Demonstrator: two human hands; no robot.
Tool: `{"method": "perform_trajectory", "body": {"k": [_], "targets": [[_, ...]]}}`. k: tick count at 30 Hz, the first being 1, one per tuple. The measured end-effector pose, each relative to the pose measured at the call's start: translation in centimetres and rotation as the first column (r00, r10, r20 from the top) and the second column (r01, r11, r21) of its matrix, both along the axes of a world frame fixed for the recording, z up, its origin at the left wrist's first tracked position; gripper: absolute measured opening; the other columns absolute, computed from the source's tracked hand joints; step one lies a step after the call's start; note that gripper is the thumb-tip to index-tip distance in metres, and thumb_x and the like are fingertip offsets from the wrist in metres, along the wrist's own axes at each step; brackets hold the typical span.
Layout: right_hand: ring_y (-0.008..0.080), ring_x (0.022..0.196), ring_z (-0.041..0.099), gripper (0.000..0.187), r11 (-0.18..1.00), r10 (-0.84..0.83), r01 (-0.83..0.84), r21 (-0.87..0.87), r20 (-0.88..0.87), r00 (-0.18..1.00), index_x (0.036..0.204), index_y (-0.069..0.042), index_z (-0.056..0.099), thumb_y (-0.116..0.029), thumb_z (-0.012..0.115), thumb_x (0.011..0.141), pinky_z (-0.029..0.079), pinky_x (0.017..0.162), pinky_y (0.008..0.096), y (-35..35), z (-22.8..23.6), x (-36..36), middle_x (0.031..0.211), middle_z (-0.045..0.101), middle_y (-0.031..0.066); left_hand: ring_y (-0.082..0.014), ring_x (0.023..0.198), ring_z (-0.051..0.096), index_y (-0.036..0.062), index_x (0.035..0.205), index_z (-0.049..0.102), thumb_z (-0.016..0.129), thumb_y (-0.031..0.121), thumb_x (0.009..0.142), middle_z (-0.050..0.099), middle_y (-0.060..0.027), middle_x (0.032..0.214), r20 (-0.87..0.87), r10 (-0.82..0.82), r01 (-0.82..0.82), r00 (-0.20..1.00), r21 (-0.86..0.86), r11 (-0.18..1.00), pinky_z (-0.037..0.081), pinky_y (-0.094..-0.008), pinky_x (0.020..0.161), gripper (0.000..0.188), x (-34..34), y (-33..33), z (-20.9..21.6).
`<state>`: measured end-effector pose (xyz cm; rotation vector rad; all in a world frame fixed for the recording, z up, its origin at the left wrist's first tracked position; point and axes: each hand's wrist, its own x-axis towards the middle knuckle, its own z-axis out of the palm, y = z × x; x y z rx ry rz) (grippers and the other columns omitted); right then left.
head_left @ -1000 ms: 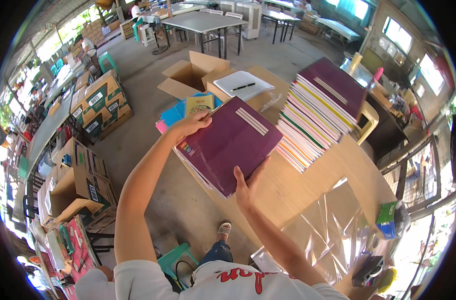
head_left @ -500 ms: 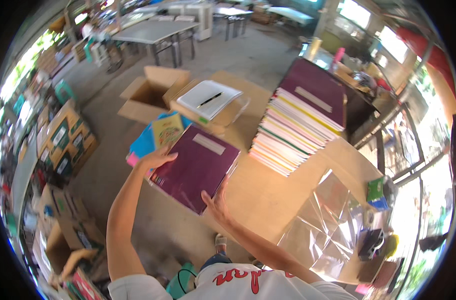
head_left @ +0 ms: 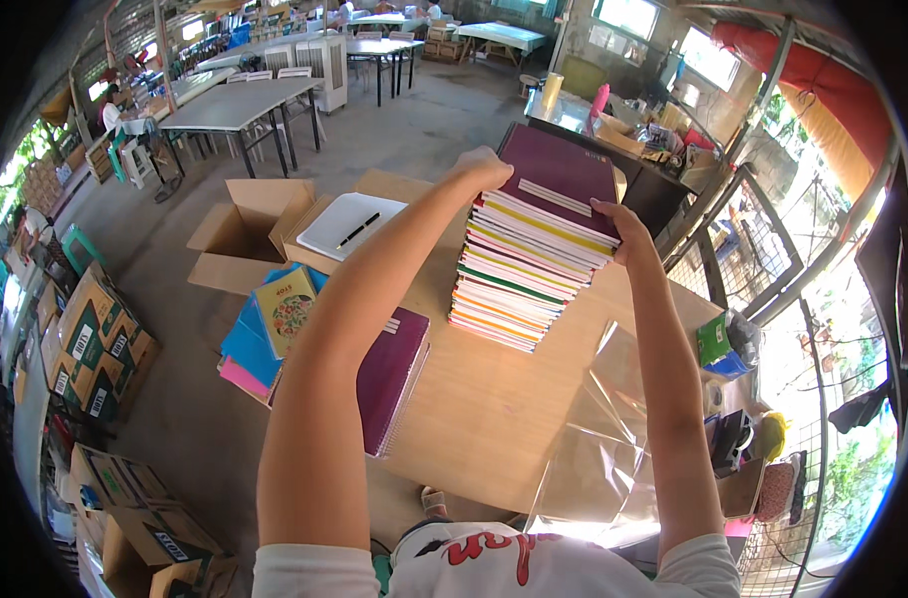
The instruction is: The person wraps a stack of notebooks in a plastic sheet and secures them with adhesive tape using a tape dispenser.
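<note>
A tall stack of purple-covered notebooks (head_left: 559, 164) with white, yellow and green page edges stands on the wooden table. My left hand (head_left: 482, 169) grips its far left side near the top. At the right front corner my right hand (head_left: 625, 234) is closed, thumb on the cover and fingers down the side. How many notebooks are within the grip is hidden. A single spiral-bound purple notebook (head_left: 399, 384) lies on the table at the left, partly behind my left forearm. Clear plastic film (head_left: 594, 458) is spread at the near right.
Left of the table sits an open cardboard box (head_left: 240, 239). White paper with a black pen (head_left: 358, 230) rests on another carton. A yellow booklet (head_left: 287, 307) lies on blue folders (head_left: 247, 349). A green package (head_left: 715, 341) and tape sit by the right edge.
Both hands have let go of the single purple notebook, now lying on the table at the left. They have moved up and right to the top of the stack.
</note>
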<state>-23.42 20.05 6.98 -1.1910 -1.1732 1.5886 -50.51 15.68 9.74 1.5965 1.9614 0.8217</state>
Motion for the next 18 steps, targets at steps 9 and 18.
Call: {"method": "perform_trajectory", "body": {"k": [9,18], "targets": [[0.0309,0.102,0.065,0.040,0.990,0.115,-0.112,-0.087,0.031,0.993,0.116,-0.001,0.063,-0.028,0.073,0.087,0.054,0.089,0.0467,0.0,0.4,1.7,0.113,0.067,0.0159,-0.0335,0.088,0.068,-0.0100,0.104,0.066,0.063,0.044,0.092,0.069,-0.0244,0.101,0.013,-0.018,0.017,1.000,0.073,0.997,0.054,-0.0459,0.072,0.055,1.0,-3.6,-0.2],[0.0197,0.096,0.068,0.047,0.987,0.159,-0.155,-0.038,0.156,0.975,0.123,0.000,0.058,-0.028,0.073,0.088,0.056,0.085,0.0344,-6.3,1.3,12.8,0.112,0.067,0.0115,-0.0351,0.147,0.026,0.0067,0.157,0.013,0.080,0.049,0.077,0.031,-0.0196,0.156,-0.009,-0.344,0.319,0.939,0.398,0.860,0.010,-0.0684,0.113,0.113,7.8,-17.5,-8.6]]}}
